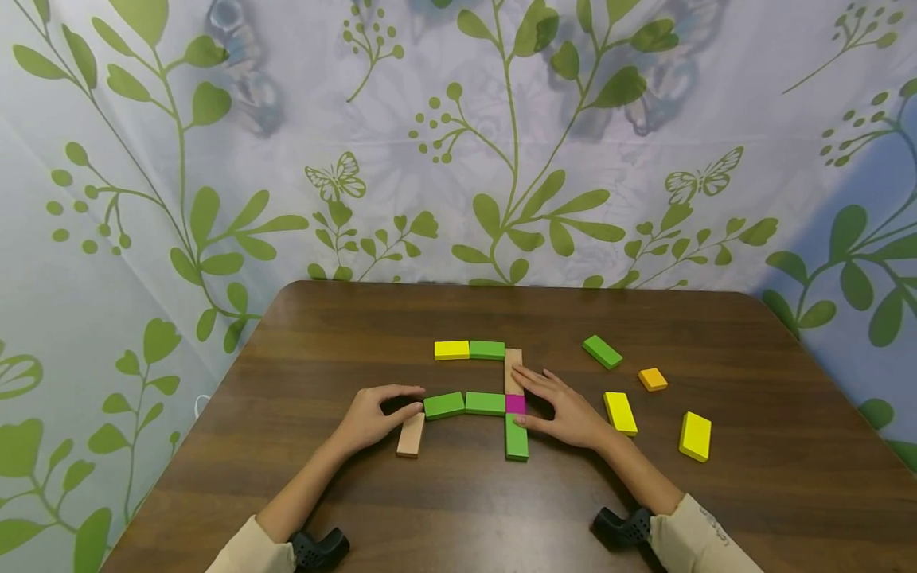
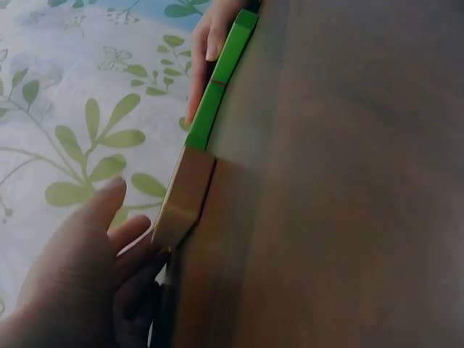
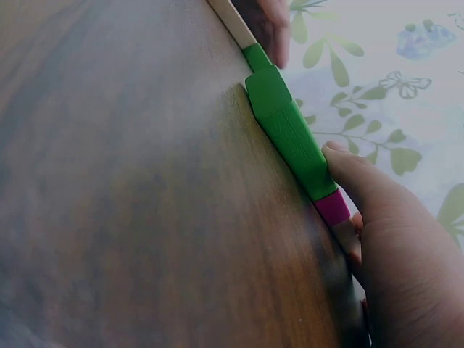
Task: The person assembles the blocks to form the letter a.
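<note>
On the table lies a row of wooden blocks. My left hand point(image 1: 374, 414) rests at its left end, thumb tip and fingers beside a green block point(image 1: 444, 406) and the top of a plain wood block point(image 1: 410, 436). Another green block point(image 1: 485, 403) continues the row to a small magenta block point(image 1: 515, 404). My right hand point(image 1: 566, 410) lies along the right side, fingers stretched over a plain wood block point(image 1: 513, 371), thumb against a lower green block point(image 1: 517, 438). In the right wrist view, the thumb tip touches the green block's side point(image 3: 312, 156).
A yellow block point(image 1: 451, 350) and a green block point(image 1: 487, 350) run left from the column's top. Loose to the right lie a green block point(image 1: 602, 352), an orange block point(image 1: 653, 380) and two yellow blocks point(image 1: 619, 413). A leaf-patterned cloth point(image 1: 444, 159) hangs behind the brown table point(image 1: 344, 318).
</note>
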The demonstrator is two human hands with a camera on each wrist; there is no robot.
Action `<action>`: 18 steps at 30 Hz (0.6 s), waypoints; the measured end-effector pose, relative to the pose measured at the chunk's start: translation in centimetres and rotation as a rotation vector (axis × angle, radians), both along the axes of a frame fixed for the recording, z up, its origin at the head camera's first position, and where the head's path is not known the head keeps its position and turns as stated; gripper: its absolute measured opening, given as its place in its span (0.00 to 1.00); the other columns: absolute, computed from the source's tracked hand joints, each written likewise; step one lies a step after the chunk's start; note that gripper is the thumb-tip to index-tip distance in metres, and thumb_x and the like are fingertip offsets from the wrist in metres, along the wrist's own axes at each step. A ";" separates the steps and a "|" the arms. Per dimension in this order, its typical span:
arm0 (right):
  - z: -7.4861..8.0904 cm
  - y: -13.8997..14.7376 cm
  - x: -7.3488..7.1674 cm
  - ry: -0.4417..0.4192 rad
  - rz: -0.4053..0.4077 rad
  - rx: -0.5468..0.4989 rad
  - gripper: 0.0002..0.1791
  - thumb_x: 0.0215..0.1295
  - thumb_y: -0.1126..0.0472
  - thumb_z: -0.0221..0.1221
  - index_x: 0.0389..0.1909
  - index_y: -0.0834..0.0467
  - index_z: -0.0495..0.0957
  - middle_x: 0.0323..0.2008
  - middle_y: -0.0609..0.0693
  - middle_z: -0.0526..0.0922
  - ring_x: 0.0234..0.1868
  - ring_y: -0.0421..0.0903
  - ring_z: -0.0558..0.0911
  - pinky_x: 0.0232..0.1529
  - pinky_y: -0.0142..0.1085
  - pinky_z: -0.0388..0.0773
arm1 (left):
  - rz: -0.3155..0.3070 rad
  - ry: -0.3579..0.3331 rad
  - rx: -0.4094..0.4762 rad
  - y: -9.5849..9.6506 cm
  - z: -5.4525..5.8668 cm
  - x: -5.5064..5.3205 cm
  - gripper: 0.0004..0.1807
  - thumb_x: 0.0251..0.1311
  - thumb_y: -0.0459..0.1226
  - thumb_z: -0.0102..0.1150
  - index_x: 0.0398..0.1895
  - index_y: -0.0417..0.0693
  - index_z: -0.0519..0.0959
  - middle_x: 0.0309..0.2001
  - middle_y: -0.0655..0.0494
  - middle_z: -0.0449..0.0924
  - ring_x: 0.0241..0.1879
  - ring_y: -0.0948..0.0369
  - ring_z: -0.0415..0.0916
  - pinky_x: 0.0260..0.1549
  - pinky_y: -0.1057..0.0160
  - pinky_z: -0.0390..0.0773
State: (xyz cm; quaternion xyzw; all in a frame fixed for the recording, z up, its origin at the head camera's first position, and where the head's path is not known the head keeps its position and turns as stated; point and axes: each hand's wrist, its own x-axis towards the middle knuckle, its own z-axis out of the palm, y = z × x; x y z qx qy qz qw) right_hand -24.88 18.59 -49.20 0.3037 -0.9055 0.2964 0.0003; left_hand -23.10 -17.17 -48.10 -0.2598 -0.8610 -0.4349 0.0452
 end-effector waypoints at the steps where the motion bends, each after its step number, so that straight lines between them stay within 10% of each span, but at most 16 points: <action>1: 0.0 0.0 0.0 0.001 0.000 -0.002 0.43 0.56 0.33 0.55 0.70 0.45 0.54 0.70 0.41 0.52 0.69 0.58 0.48 0.63 0.60 0.48 | -0.007 -0.002 -0.009 -0.4 0.0 0.2 0.19 0.58 0.50 0.59 0.50 0.54 0.81 0.49 0.67 0.79 0.51 0.65 0.74 0.51 0.54 0.72; 18: 0.3 0.0 0.1 0.004 0.009 -0.010 0.43 0.57 0.35 0.56 0.70 0.46 0.55 0.70 0.43 0.54 0.69 0.59 0.49 0.63 0.59 0.48 | -0.122 -0.002 -0.101 -3.1 0.1 2.1 0.33 0.41 0.56 0.69 0.54 0.57 0.78 0.57 0.59 0.73 0.59 0.57 0.67 0.54 0.47 0.67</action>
